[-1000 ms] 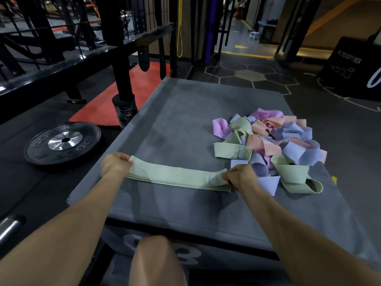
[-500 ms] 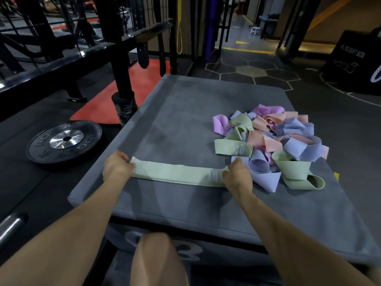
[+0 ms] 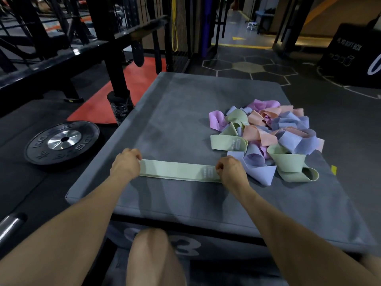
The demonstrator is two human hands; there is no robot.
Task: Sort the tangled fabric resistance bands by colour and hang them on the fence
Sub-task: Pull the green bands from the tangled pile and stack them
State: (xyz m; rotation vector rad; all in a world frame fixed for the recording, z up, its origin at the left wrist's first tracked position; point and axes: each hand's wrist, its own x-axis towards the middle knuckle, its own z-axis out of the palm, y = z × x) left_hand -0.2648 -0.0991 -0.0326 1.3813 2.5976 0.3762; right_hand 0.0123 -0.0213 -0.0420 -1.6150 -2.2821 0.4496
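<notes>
Pale green band [image 3: 177, 171]; grey box [image 3: 185, 112]

Flat green bands [image 3: 177, 172] lie beside a tangled pastel pile [image 3: 266, 133].

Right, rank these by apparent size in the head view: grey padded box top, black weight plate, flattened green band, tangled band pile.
1. Grey padded box top, by far the largest.
2. Tangled pile of pastel fabric bands.
3. Round black weight plate and flattened pale green fabric band: similar spans, so no ranking.
</notes>
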